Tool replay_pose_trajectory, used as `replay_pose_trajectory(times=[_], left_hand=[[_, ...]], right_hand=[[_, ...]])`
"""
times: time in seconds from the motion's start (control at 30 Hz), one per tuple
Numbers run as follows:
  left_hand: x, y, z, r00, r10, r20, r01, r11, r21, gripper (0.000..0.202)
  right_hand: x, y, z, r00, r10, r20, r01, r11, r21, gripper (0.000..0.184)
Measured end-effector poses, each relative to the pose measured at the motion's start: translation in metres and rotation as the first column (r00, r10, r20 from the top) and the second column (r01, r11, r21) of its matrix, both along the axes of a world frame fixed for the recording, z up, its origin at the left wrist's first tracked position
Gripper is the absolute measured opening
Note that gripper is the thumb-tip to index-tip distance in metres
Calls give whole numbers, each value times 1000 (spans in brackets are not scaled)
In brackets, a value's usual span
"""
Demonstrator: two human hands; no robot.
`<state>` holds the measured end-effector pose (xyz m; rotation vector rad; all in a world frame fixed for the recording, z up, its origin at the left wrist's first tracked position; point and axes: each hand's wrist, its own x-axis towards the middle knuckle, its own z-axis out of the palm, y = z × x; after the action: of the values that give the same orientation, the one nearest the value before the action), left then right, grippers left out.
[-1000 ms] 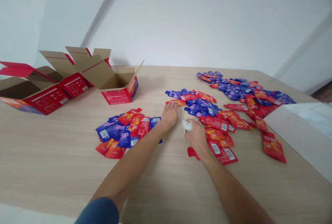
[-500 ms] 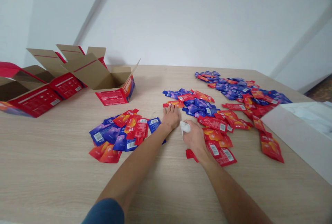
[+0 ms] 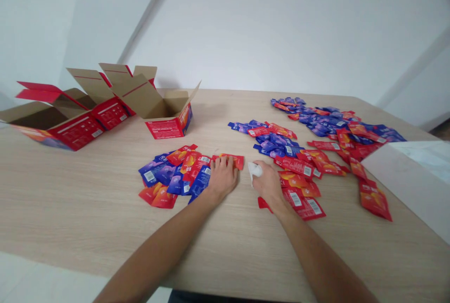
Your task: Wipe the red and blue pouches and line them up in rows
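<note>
My left hand (image 3: 223, 175) lies palm down, its fingers slightly spread on top of a red-and-orange pouch (image 3: 237, 161) flat on the table. Just left of it is a loose pile of red and blue pouches (image 3: 160, 172). My right hand (image 3: 267, 182) is closed around a small white object (image 3: 254, 171), whose kind I cannot make out. Beside and beyond that hand, a group of red pouches (image 3: 295, 167) and blue pouches (image 3: 276, 145) overlap one another.
Open red cardboard boxes (image 3: 165, 129) with raised flaps stand on the left of the table (image 3: 105, 218). More mixed pouches (image 3: 323, 120) spread across the back right. A white box-like container (image 3: 404, 176) is at the right edge, and a wall rises behind.
My left hand has slid left and nearer with the red-and-orange pouch under it, from the middle group to the left pile. My right hand still holds the white object. The view has shifted slightly.
</note>
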<state>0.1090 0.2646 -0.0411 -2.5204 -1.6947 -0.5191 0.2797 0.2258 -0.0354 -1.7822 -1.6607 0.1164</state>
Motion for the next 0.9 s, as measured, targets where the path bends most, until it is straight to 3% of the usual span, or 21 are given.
replay_pose_trajectory(times=[0.27, 0.43, 0.63, 0.73, 0.8, 0.83, 0.9], left_hand=[[-40, -10, 3, 1000, 8, -13, -7, 1000, 23, 40], [-38, -5, 2, 990, -136, -30, 135, 989, -54, 38], [-33, -3, 15, 992, -123, -34, 119, 987, -104, 31], [-37, -2, 25, 990, -87, 114, 103, 984, -142, 32], [-39, -1, 31, 947, -26, 320, 86, 981, -173, 32], [-40, 0, 32, 896, 7, 445, 83, 980, -183, 30], [-41, 0, 32, 720, 56, 692, 112, 974, -196, 28]], right_hand=[[-7, -5, 4, 999, 37, -15, -37, 999, -8, 37], [-12, -8, 4, 997, 71, 0, -71, 997, 6, 39], [-20, -13, 8, 987, 132, -93, -131, 991, 10, 42], [-25, -16, 11, 973, 186, -139, -180, 982, 55, 42], [-28, -19, 12, 965, 203, -167, -192, 978, 79, 43], [-29, -20, 13, 961, 208, -182, -194, 977, 92, 44], [-31, -23, 15, 951, 226, -211, -200, 970, 136, 47]])
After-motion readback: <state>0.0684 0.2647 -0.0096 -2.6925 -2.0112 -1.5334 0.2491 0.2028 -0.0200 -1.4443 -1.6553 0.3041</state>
